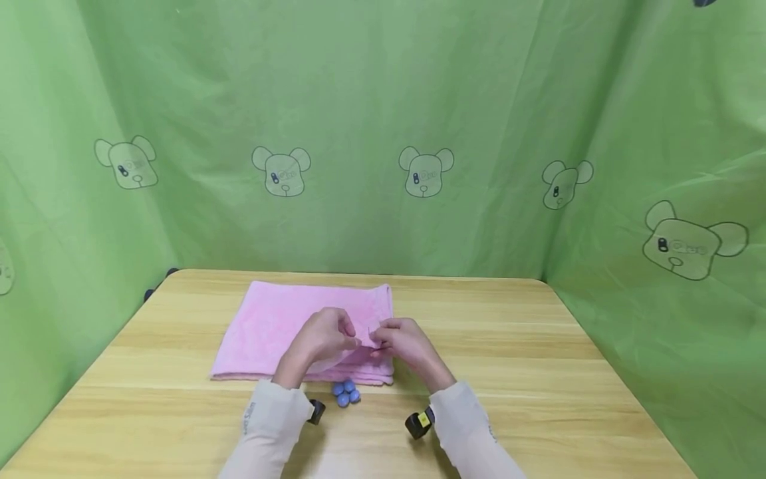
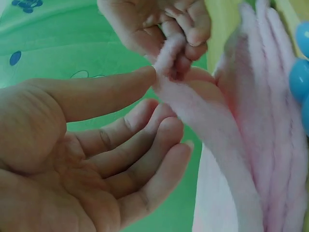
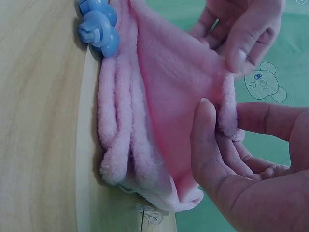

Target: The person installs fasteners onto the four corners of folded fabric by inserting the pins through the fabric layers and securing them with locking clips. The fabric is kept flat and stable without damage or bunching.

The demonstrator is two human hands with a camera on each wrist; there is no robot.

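A folded pink plush cloth point(image 1: 263, 326) lies on the table, with its upper layer lifted at the near right corner. My right hand point(image 1: 408, 342) pinches the raised edge between thumb and fingers. Just left of it, my left hand point(image 1: 326, 334) holds the same edge, its thumb on the cloth in the left wrist view. The lower layers point(image 3: 116, 121) stay stacked on the table below the lifted one. In front of the cloth sits a cluster of blue rounded plastic pieces point(image 1: 346, 393), close to its folded edge.
In the right wrist view, a small clear plastic piece point(image 3: 150, 215) with a thin dark pin lies by the cloth's corner. The wooden table point(image 1: 514, 359) is bordered by a green curtain point(image 1: 359, 93). A black wrist camera point(image 1: 419, 423) hangs under the right sleeve.
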